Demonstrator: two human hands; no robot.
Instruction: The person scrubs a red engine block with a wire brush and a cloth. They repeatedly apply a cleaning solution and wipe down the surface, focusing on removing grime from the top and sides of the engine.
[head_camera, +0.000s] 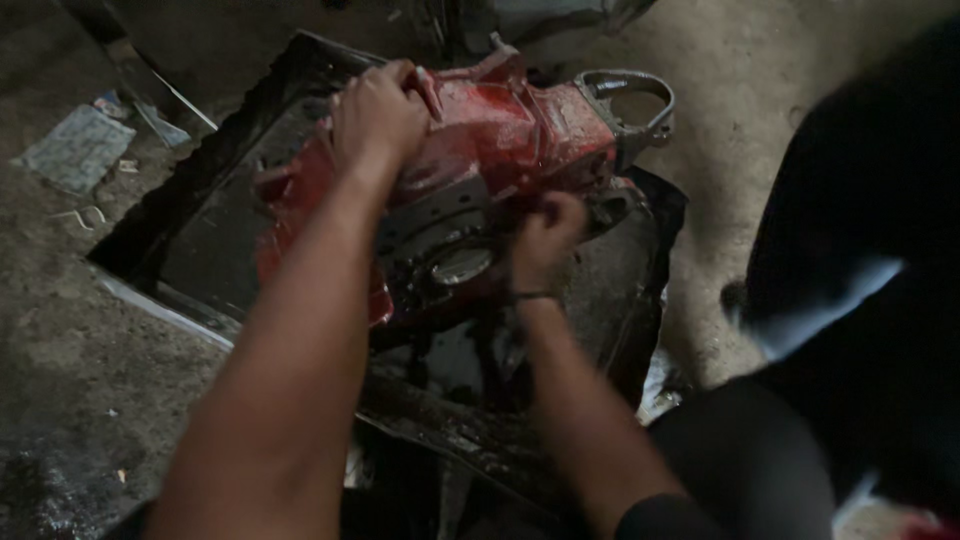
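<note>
A greasy red metal gearbox housing (520, 135) with a grey looped bracket (630, 105) at its far end lies in a shallow black metal tray (200, 240) on the floor. My left hand (378, 112) grips the top edge of the red housing. Lower down, my right hand (545, 238) is closed at the housing's front face, beside a round silvery opening (460, 265). Whether those fingers pinch a small part is too blurred to tell.
The tray sits on a dirty concrete floor (80, 340). A flat bluish scrap (78, 148) lies at the far left. A dark clothed shape (860, 280), blurred, fills the right side. Oily black residue (450, 360) pools in the tray's near part.
</note>
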